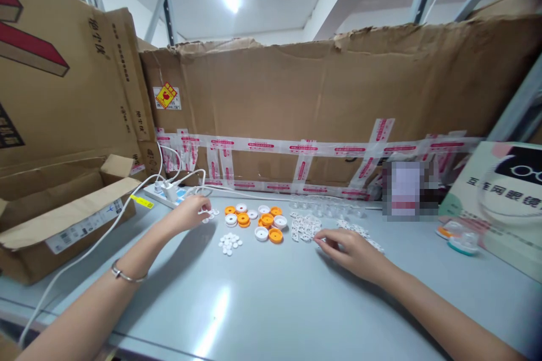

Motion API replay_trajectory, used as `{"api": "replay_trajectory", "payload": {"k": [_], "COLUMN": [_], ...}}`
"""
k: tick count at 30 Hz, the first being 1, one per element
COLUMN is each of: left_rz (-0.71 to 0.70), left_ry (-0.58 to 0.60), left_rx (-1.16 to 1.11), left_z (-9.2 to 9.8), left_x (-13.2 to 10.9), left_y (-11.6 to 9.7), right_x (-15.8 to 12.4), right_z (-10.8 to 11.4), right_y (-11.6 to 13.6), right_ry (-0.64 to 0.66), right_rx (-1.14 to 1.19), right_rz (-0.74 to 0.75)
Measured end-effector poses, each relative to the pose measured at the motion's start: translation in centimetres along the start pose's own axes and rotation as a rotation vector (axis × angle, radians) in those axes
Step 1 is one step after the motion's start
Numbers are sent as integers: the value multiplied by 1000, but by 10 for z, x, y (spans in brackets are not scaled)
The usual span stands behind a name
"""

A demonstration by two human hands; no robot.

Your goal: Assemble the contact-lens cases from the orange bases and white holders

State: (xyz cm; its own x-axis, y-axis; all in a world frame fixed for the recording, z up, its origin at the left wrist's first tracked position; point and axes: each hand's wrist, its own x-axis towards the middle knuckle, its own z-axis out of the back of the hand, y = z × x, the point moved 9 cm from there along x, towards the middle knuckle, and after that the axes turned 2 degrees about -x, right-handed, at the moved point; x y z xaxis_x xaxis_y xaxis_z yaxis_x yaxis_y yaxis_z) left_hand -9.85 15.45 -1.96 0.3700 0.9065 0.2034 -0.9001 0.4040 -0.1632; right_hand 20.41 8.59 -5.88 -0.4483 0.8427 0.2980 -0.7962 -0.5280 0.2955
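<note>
My left hand (195, 212) is at the left of the table, fingers curled down over a few small white pieces (210, 215). Whatever its fingertips pinch is hidden. My right hand (345, 248) reaches in from the right, with thumb and forefinger together at the edge of a pile of small white pieces with dark marks (305, 225). Anything between those fingertips is too small to make out. Between the hands lie orange round caps (275, 236) and white round caps (261, 233), some stacked. In front of them is a heap of small white discs (230, 243).
Clear plastic cups (326, 210) line the back. More marked white pieces (359, 230) lie behind my right hand. A power strip (169, 193) with white cables and an open cardboard box (63, 208) are at left. A printed box (495, 203) stands at right beside capped clear pieces (463, 242).
</note>
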Motion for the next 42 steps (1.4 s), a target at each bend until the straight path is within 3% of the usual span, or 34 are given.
{"api": "replay_trajectory", "payload": {"k": [3, 8, 14, 17, 21, 25, 29, 33, 36, 39, 42], "left_rz": [40, 62, 76, 57, -148, -349, -365, -381, -376, -295, -73], "left_ry": [-4, 42, 30, 4, 19, 166, 237, 223, 164, 77, -19], "left_rx": [22, 21, -7, -63, -339, -437, -459, -454, -458, -388, -183], "left_z": [-15, -28, -23, -11, -8, -38, -69, -72, -53, -29, -17], "left_x": [2, 3, -1, -4, -14, -25, -24, -20, -15, -3, 12], "left_y": [15, 23, 11, -18, -97, -169, -190, -193, -182, -144, -82], "right_x": [0, -2, -4, -4, -4, -4, -5, -5, -4, -4, -3], "right_z": [-3, -5, -5, -4, -8, -11, -12, -14, -16, -16, -19], "right_y": [-8, -10, -8, -10, -8, -7, -12, -15, -12, -8, -3], "right_ry": [20, 30, 14, 4, 21, 44, 42, 49, 69, 70, 87], "right_rx": [68, 184, 231, 251, 285, 306, 316, 328, 335, 353, 384], "right_rz": [-35, -71, -92, -118, -127, -120, -132, -148, -135, -138, -153]}}
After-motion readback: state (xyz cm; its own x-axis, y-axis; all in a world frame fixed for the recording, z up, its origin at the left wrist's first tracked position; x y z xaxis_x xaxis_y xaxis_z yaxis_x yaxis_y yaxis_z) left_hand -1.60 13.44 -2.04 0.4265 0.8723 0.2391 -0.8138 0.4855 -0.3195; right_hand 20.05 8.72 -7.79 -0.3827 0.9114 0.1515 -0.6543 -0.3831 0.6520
